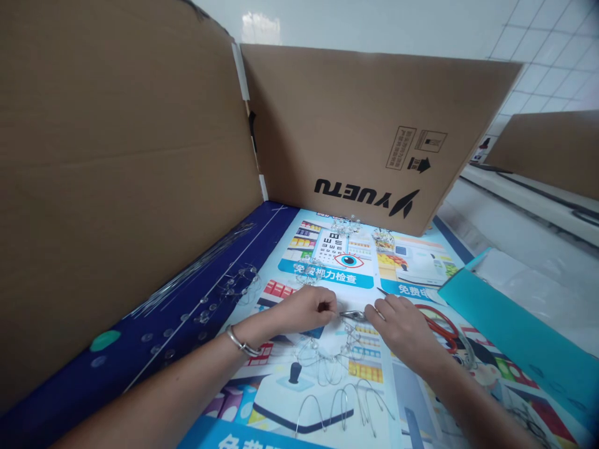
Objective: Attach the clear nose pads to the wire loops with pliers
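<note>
While wires litter sheeting, cardboard stands

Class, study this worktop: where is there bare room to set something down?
Bare patches: between the upper-right wire cluster and the teal box; between the bent wires and the right forearm. Crowded: the middle, with wire loops, and the left blue strip, with beads and straight wires.

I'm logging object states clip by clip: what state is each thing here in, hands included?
Left hand: closed at the pliers' tip; what it pinches is too small to tell
Right hand: closed on the pliers
Pliers: held, nose toward the left hand; jaws unclear
Bent wires: curved, lying loose
Straight wires: lying bunched
Beads: scattered
Bracelet: worn
Cardboard: standing upright
</note>
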`<state>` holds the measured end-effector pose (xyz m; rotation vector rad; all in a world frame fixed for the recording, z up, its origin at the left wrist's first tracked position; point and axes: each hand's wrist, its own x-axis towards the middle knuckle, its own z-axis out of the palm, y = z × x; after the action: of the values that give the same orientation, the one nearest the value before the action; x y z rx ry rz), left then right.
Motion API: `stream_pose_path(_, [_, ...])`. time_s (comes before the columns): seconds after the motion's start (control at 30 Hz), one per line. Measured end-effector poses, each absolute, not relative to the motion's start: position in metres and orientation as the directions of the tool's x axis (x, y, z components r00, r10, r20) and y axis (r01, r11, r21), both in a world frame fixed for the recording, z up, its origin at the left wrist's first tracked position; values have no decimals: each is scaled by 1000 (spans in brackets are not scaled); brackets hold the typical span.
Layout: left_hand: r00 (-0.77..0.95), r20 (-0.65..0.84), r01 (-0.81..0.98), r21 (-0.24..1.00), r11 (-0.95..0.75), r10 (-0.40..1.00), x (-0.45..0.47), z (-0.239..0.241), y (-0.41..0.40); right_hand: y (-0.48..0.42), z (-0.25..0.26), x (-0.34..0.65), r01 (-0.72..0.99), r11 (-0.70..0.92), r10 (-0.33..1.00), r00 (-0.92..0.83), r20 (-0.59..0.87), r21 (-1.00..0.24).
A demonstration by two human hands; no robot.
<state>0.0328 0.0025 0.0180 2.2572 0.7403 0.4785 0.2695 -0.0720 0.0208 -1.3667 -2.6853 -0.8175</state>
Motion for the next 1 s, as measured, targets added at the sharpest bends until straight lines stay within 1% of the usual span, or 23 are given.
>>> stream_pose_path(0.17, [770, 113, 371, 722, -584, 628, 33, 18, 3, -75, 21, 265, 760, 445, 753, -604, 261, 474])
stream_pose_path(0.43, [757, 176, 371, 677, -635, 629, 34, 16, 4, -73, 16, 265, 798, 444, 788, -564, 246, 407])
stream_pose_path(0.63, [726, 219, 394, 644, -656, 652, 36, 14, 2, -72, 12, 268, 819, 428, 793, -543, 276, 383])
stream_pose_path(0.87, [693, 209, 442, 634, -635, 690, 38, 14, 1, -71, 12, 268, 818, 445, 796, -548, 257, 365])
stream_pose_path(1.0, [706, 190, 428, 654, -624, 683, 38, 16, -1, -70, 13, 268, 818, 446, 790, -551, 269, 364])
